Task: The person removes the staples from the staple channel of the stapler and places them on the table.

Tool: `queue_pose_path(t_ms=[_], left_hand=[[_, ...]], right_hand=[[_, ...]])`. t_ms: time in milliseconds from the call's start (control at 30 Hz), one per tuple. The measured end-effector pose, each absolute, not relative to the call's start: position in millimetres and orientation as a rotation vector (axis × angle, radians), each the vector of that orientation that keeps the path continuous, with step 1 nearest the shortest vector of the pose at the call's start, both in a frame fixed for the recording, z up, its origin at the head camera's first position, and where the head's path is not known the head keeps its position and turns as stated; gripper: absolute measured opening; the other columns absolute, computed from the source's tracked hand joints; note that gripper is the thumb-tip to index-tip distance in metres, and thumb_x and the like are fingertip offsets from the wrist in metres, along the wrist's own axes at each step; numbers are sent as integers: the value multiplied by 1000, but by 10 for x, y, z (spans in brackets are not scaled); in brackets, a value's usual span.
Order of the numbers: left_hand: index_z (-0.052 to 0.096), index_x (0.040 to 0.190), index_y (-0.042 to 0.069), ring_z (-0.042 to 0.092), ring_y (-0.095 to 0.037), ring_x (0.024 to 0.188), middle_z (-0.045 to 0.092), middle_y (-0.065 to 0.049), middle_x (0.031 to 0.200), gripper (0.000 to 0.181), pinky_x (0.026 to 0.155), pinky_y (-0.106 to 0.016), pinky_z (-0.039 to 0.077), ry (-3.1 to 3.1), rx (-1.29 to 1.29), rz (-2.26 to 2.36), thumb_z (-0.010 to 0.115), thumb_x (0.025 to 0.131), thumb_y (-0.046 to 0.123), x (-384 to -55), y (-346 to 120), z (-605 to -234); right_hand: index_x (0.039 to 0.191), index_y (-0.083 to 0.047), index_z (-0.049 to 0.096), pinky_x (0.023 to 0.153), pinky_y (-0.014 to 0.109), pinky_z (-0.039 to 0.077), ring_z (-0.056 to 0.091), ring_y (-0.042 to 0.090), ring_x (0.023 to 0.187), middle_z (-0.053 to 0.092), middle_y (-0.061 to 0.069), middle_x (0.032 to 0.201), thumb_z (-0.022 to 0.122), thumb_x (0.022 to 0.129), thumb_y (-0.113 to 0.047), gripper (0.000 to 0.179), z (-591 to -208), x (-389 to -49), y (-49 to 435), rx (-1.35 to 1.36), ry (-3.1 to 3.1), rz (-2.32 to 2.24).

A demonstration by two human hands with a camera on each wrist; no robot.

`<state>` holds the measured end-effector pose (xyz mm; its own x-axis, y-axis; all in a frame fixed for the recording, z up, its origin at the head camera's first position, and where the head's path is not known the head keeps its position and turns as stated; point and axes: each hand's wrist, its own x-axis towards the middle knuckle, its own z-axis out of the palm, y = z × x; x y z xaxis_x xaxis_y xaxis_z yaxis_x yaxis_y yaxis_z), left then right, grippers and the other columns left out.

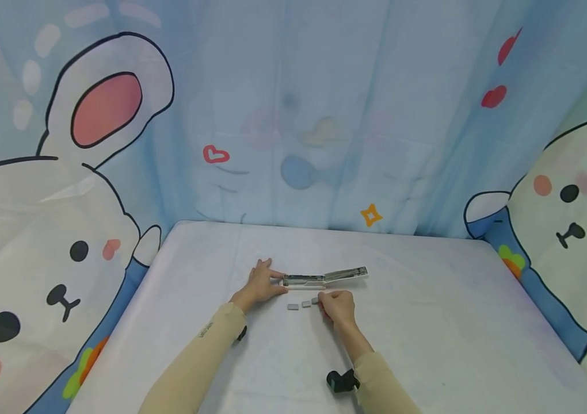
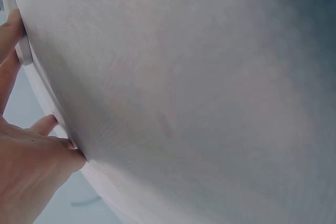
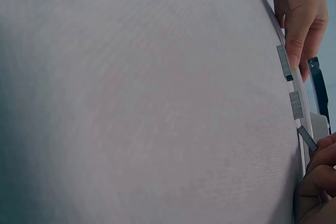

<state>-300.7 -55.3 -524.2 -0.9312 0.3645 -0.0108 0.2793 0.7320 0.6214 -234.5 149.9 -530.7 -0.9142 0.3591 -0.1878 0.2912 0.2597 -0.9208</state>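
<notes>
An opened white stapler [image 1: 301, 282] lies on the table, its long upper arm swung out to the right. My left hand [image 1: 260, 282] grips the stapler's left end between thumb and index finger, the other fingers spread. In the left wrist view, that white end [image 2: 24, 55] shows between the fingertips. Between thumb and fingers, my right hand [image 1: 339, 307] pinches a short grey strip of staples [image 3: 307, 138]. Two more staple strips [image 3: 284, 62] [image 3: 296, 105] lie on the table in front of the stapler, left of the right hand.
A white cloth covers the table [image 1: 454, 322]. Behind it hangs a blue curtain [image 1: 324, 115] with printed cartoon figures. Black straps with small devices [image 1: 342, 381] sit at the wrists.
</notes>
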Motion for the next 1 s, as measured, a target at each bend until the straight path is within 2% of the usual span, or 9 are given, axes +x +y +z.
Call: queue_pose_path(t_ms=[500,700,867,1000], left_hand=[[71,120,4,12,-48,146,28,-27,156,43,117,-58,13,2796,536,985,77,87,31,-2994,-537,-5241],[70,121,5,14,-48,146,29,-28,155,43,117,-58,14,2815,560,939,76,87,32,-2982,-538,-5224],[62,133,5,16,-53,143,29,-31,153,54,115,-61,17,2807,630,922,73,89,35,-3001,-607,-5196],[47,146,5,16,-56,142,26,-31,155,64,113,-63,19,2815,655,969,67,93,36,-3013,-717,-5121]], right_hand=[[62,-3,62,41,22,35,44,11,41,48,-4,41,64,81,-6,19,-5319,-2303,1503,-561,-2497,1597],[67,0,63,39,22,36,45,10,39,51,-2,44,65,80,-7,14,-5320,-2299,1529,-559,-2451,1616],[76,3,66,42,22,40,49,10,43,56,2,54,67,85,-13,18,-5269,-2321,1546,-530,-2396,1582],[87,4,68,54,30,47,59,20,59,64,10,70,68,88,-17,22,-5087,-2395,1571,-353,-2401,1369]])
